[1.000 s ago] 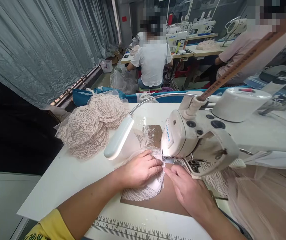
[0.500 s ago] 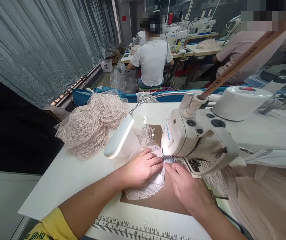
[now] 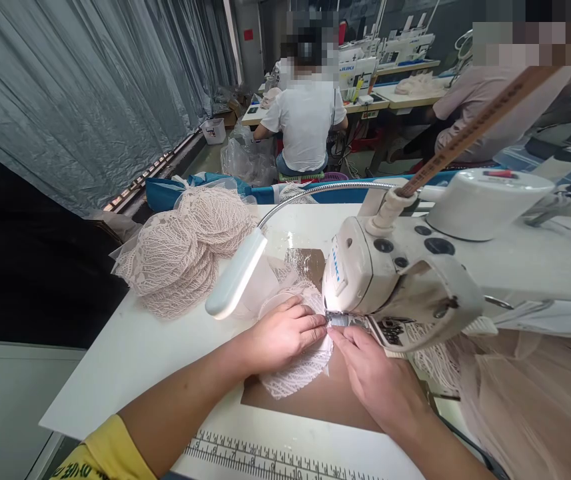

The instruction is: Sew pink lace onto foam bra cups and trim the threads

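Observation:
A pale lace bra cup [image 3: 298,377] lies on the sewing table [image 3: 130,353] under the head of a white sewing machine [image 3: 405,273]. My left hand [image 3: 280,337] lies on top of the cup, fingers curled and pressing it flat, fingertips close to the presser foot [image 3: 338,320]. My right hand [image 3: 375,373] comes in from the right, its fingers pinching the cup's edge just in front of the needle. The needle itself is hidden by the machine head.
A stack of lace cups [image 3: 180,250] sits at the table's far left. A gooseneck lamp [image 3: 238,273] hangs over the work. Pale fabric [image 3: 530,400] drapes at the right. A printed ruler [image 3: 265,457] runs along the near edge. Two other people sit at machines behind.
The lace cup has fed further under the machine head, so less of it shows on the near side. Both hands have shifted slightly toward the presser foot with it.

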Demonstrator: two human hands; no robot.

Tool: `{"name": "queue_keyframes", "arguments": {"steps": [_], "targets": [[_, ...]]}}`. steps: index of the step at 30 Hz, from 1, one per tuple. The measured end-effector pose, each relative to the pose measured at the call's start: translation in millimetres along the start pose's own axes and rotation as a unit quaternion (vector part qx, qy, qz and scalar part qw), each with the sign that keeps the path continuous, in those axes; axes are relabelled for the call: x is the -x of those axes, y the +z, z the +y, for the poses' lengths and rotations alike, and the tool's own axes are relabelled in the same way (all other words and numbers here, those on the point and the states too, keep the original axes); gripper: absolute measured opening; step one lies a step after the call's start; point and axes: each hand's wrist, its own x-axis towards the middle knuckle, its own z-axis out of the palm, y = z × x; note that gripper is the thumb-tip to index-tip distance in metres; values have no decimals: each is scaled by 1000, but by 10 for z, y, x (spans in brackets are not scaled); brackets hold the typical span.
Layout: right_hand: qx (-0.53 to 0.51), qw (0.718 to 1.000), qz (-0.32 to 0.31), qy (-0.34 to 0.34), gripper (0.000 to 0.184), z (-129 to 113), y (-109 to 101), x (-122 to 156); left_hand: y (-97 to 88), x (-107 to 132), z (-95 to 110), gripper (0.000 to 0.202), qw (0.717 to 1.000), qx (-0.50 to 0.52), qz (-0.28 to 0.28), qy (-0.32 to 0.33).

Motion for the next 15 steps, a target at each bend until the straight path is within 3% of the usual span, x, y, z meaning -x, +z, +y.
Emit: {"name": "queue_keyframes", "arguments": {"steps": [9, 15], "targets": [[-58, 998, -9, 30, 46, 35, 101, 79, 4, -27, -29, 33, 1000, 22, -3, -22], [-99, 995, -19, 2, 43, 38, 49, -1, -6, -20, -41, 32, 998, 26, 12, -52]]}}
